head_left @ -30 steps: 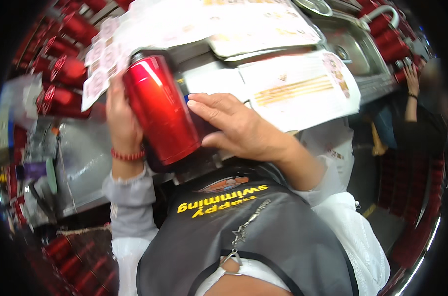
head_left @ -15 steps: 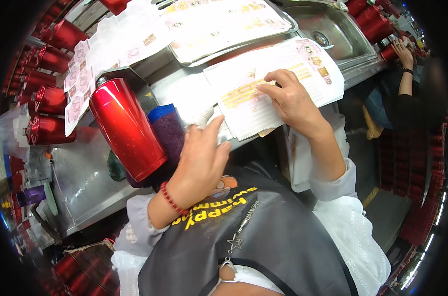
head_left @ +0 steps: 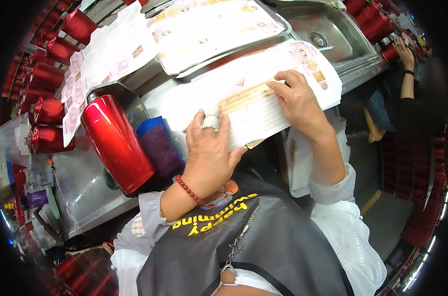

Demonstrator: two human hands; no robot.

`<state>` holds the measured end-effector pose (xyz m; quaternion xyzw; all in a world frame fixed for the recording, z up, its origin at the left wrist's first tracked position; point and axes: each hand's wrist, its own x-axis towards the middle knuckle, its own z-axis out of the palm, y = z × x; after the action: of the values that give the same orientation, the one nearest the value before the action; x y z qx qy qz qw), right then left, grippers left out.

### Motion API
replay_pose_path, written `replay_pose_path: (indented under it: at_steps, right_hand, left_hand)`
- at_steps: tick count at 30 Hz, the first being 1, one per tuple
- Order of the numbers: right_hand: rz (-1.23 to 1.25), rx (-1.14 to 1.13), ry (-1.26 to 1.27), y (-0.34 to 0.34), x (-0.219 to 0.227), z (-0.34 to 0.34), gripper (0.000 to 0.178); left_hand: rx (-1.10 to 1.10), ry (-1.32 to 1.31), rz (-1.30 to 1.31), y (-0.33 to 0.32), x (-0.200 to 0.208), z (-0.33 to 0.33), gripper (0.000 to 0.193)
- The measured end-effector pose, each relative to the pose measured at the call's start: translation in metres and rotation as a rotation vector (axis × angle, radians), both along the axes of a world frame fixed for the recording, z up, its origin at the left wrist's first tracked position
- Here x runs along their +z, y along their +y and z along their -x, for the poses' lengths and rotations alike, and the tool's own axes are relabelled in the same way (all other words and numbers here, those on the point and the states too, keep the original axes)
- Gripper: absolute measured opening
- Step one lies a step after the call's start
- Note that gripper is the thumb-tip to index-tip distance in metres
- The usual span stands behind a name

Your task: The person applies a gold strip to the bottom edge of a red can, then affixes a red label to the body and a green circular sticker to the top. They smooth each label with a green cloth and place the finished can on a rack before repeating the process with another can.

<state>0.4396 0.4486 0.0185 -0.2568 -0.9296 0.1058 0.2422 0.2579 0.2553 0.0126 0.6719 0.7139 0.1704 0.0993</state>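
Left hand (head_left: 210,148) lies flat, fingers spread, palm down on the near edge of the white label sheet (head_left: 256,96); it grasps nothing. Right hand (head_left: 297,98) rests further along the same sheet, fingertips bent and pressed onto a yellow label strip; whether it pinches a label cannot be told. The sheet is white, with a yellow band and small printed stickers. It lies on the steel counter (head_left: 81,182), long axis running from the red tumbler (head_left: 116,143) toward the sink (head_left: 327,29).
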Motion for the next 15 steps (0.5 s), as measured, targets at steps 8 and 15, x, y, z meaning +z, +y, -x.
replay_pose_path:
  at_steps: [8, 15]
  right_hand:
    - [0.001, 0.071, -0.023, -0.010, -0.003, 0.014, 0.021]
    - [0.028, 0.052, -0.036, -0.007, 0.000, 0.014, 0.021]
  left_hand:
    - [-0.008, -0.049, -0.003, 0.003, 0.002, 0.002, 0.068]
    - [0.034, 0.003, -0.100, 0.013, 0.008, 0.012, 0.059]
